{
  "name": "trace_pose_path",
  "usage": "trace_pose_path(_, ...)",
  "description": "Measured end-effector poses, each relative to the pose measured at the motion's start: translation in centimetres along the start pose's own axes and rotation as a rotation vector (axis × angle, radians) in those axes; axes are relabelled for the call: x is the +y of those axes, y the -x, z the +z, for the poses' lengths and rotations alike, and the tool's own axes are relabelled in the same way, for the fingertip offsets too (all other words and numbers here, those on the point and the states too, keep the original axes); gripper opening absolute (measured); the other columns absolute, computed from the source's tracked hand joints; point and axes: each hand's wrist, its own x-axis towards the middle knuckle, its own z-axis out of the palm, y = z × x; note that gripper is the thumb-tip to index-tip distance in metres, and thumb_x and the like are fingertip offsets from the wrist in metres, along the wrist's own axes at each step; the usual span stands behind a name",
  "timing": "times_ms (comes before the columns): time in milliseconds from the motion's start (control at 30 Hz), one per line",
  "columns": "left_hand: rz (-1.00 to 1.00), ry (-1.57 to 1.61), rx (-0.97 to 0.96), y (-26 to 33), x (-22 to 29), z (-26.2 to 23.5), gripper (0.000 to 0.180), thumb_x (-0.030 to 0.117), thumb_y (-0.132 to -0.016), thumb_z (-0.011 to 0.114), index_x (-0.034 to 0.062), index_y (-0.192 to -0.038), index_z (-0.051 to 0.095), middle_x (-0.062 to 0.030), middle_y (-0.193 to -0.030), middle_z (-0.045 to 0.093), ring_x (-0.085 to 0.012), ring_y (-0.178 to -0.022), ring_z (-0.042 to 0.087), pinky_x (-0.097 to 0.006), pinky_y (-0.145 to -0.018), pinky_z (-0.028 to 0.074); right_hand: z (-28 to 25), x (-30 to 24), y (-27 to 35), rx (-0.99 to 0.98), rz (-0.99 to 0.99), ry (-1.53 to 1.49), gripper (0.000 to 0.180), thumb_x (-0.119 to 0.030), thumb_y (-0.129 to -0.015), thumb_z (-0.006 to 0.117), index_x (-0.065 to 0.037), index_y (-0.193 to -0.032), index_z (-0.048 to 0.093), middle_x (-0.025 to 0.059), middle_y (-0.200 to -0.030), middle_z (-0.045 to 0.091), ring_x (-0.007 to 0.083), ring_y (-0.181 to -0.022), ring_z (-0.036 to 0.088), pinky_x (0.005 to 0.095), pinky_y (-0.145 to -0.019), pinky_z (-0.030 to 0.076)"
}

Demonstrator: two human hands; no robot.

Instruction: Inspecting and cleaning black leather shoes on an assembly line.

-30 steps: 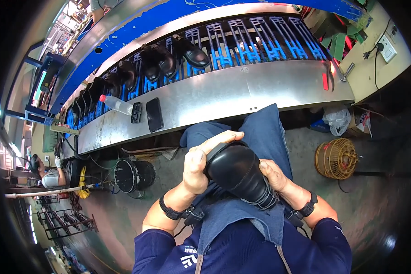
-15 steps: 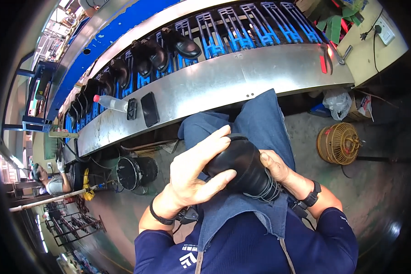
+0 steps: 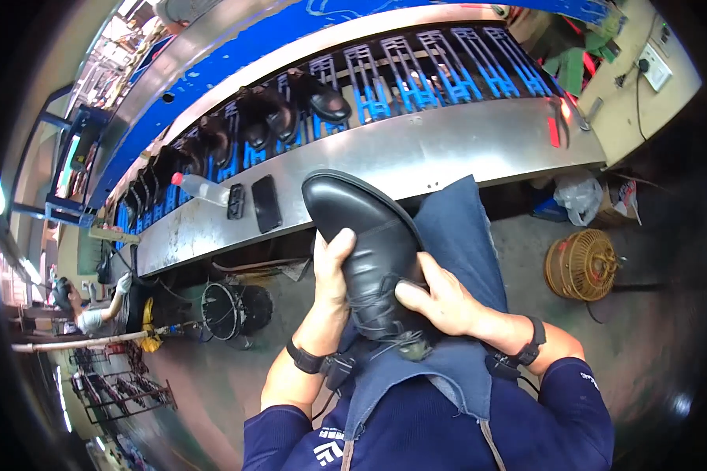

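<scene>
A black leather lace-up shoe [image 3: 367, 247] is held between both hands above my lap, its rounded toe pointing up toward the bench and its laced end near my apron. My left hand [image 3: 331, 271] grips its left side, the thumb pressed on the upper and the fingers hidden beneath. On the other side, my right hand [image 3: 441, 301] is closed round the shoe near the laces, thumb on top. Under the shoe, a blue denim apron [image 3: 459, 243] covers my legs.
A metal-topped bench [image 3: 463, 145] curves across ahead, with blue racks [image 3: 424, 94] behind it and several black shoes [image 3: 279, 118] on them. A phone [image 3: 267, 202] and a bottle [image 3: 203, 188] lie there. A black bucket [image 3: 224, 310], a wicker basket [image 3: 581, 264] and a person [image 3: 94, 316] are around.
The shoe has been turned and raised, so its upper and toe now show fully. My left hand has moved from over the toe to its left side; my right thumb now lies on top.
</scene>
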Motion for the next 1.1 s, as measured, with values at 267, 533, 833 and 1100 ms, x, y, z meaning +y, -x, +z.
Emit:
trace_pose_path(267, -0.283, 0.376, -0.092, 1.8, -0.1, -1.1, 0.072, 0.044, -0.085, 0.064, -0.0038, -0.137, 0.048, -0.0222, -0.124, 0.062, -0.0321, -0.109, 0.066, -0.044, -0.097, 0.055, -4.2, -2.7, -4.2, 0.012, -0.483, 0.402, 0.047, -0.019, -0.089, 0.068, -0.002, -0.131, 0.052, 0.0061, -0.063, 0.058, 0.0187, -0.053, 0.058, 0.0318, -0.053, 0.046)
trace_pose_path(533, -0.315, 0.341, -0.09, 1.6, -2.0, -1.6, 0.077, 0.05, -0.084, 0.063, -0.0017, -0.138, 0.046, -0.0208, -0.124, 0.06, -0.0299, -0.11, 0.065, -0.042, -0.097, 0.054, -3.3, -3.1, -6.5, -0.08, -0.686, 0.508, 0.066, -0.033, -0.091, 0.064, 0.008, -0.138, 0.042, 0.0231, -0.079, 0.067, 0.0367, -0.065, 0.068, 0.0422, -0.059, 0.053)
trace_pose_path(833, -0.467, 0.524, 0.029, 0.0, -3.5, -2.3, 0.062, 0.047, -0.093, 0.058, -0.0033, -0.13, 0.055, -0.0207, -0.118, 0.067, -0.031, -0.102, 0.069, -0.043, -0.092, 0.057, -1.3, 3.8, 2.8, 0.072, -0.541, 0.633, 0.071, -0.003, -0.081, 0.068, 0.012, -0.143, 0.037, 0.0295, -0.118, 0.061, 0.04, -0.108, 0.062, 0.0436, -0.094, 0.05)
trace_pose_path(1100, -0.564, 0.412, 0.01, -4.7, -3.2, -1.1, 0.051, 0.046, -0.1, 0.052, -0.0011, -0.119, 0.061, -0.0166, -0.108, 0.07, -0.0296, -0.092, 0.07, -0.043, -0.085, 0.059, -2.8, 1.8, -1.3, 0.044, -1.007, 0.709, 0.089, -0.007, -0.056, 0.075, -0.019, -0.141, 0.051, 0.0225, -0.153, 0.035, 0.0443, -0.141, 0.035, 0.0542, -0.11, 0.037)
